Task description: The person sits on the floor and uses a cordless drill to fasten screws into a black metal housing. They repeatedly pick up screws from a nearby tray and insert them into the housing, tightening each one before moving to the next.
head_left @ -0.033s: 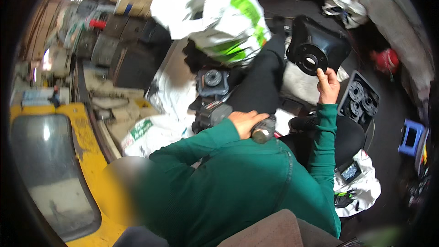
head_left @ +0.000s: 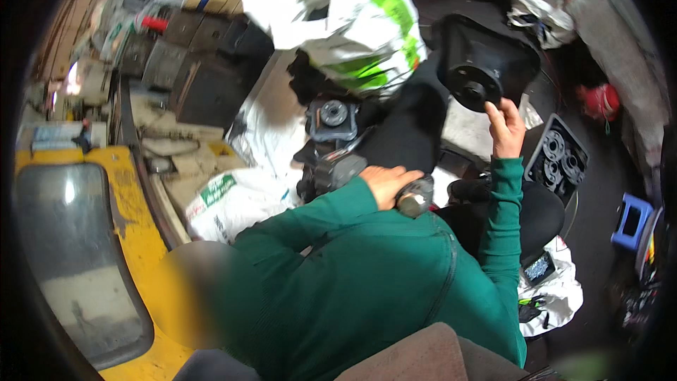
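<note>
At the right, my right hand (head_left: 506,127) pinches the near rim of a black plastic housing (head_left: 493,56) between thumb and fingers. It has a wide flared body and a round flange with a dark centre, held up above the floor. On my lap, my left hand (head_left: 389,185) is closed round a dark tool with a rounded metallic end (head_left: 415,197). A blocky dark grey piece (head_left: 335,171) lies at its left, perhaps the same tool's battery. Past it sits a black square part with a round hub (head_left: 333,114).
A white and green plastic bag (head_left: 338,21) bulges at the far middle. Right of my knee stands a black tray (head_left: 571,137) with round metal parts in it. A blue plastic stand (head_left: 632,220) is at the far right. A yellow machine panel (head_left: 130,219) borders the left.
The housing has tilted a little in my right hand: light showed through its flange hole before, and the centre is now dark. My left hand stays on the tool. The view has shifted slightly.
</note>
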{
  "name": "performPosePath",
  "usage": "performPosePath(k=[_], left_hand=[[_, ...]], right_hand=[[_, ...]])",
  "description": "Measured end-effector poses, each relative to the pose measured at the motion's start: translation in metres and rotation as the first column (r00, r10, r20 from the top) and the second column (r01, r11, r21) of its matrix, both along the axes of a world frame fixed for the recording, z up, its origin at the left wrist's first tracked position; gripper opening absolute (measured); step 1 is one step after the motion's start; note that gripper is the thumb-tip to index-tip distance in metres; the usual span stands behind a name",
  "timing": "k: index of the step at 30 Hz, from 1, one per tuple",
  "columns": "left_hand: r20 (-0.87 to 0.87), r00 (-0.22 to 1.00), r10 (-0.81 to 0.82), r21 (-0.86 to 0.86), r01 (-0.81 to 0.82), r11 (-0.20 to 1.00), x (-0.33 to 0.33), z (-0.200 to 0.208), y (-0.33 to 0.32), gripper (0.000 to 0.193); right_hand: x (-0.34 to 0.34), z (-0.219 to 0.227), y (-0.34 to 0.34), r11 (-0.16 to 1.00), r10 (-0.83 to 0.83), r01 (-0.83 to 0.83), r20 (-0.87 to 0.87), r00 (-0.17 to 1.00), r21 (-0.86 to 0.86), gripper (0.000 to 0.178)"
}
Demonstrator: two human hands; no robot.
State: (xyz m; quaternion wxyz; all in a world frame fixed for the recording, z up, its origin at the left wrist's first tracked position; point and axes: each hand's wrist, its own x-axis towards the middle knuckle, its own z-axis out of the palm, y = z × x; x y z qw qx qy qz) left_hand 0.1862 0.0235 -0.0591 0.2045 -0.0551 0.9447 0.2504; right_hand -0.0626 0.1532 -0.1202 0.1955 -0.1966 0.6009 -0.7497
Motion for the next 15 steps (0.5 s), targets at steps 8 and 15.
performPosePath(k=[8, 15], left_hand=[[-0.088, 0.992, -0.088, -0.090, 0.080, 0.993, -0.003, -0.014, -0.007, 0.027], [-0.327, 0.921, -0.213, 0.294, 0.314, 0.903, -0.005, 0.042, -0.078, 0.055]], right_hand=[[0.118, -0.013, -0.179, 0.731, 0.683, -0.458, -0.557, 0.474, 0.506, 0.030], [0.119, -0.042, -0.181, 0.746, 0.627, -0.573, -0.067, 0.776, 0.339, 0.033]])
